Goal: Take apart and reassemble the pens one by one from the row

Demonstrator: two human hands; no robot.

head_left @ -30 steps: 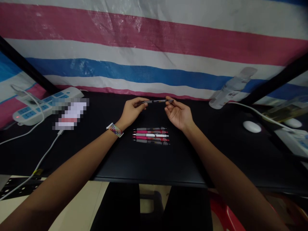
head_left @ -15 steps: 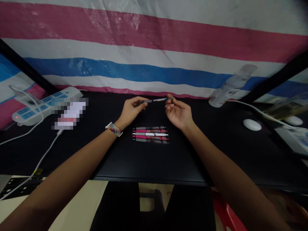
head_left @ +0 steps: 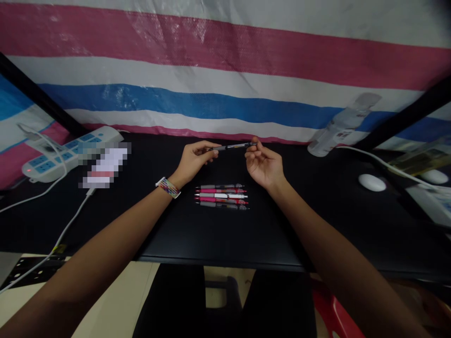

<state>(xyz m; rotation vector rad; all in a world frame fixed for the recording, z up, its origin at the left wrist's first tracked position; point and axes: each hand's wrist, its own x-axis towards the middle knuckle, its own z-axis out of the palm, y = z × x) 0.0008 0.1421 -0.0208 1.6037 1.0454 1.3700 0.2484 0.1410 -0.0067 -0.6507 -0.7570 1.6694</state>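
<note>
A grey-gripped pen [head_left: 232, 147] is held level above the black desk, one end in each hand. My left hand [head_left: 193, 162], with a colourful woven band on its wrist, pinches the grey grip end. At the other end, my right hand [head_left: 263, 165] pinches the pen between thumb and finger, its palm partly turned up. Below them, several pens lie side by side in a row: grey-gripped ones at the top and bottom, pink-gripped ones between, and a white pen [head_left: 221, 195] in the middle.
On the left of the black desk [head_left: 211, 234] are a white power strip [head_left: 73, 152] and a blurred-out phone [head_left: 105, 164] on a cable. To the right stand a clear bottle [head_left: 341, 126] and a white mouse [head_left: 372, 182]. A striped sheet [head_left: 225, 108] hangs behind.
Both hands keep the same hold on the pen. The whole view has shifted slightly, and the pen's right end sits a little farther right with my right hand.
</note>
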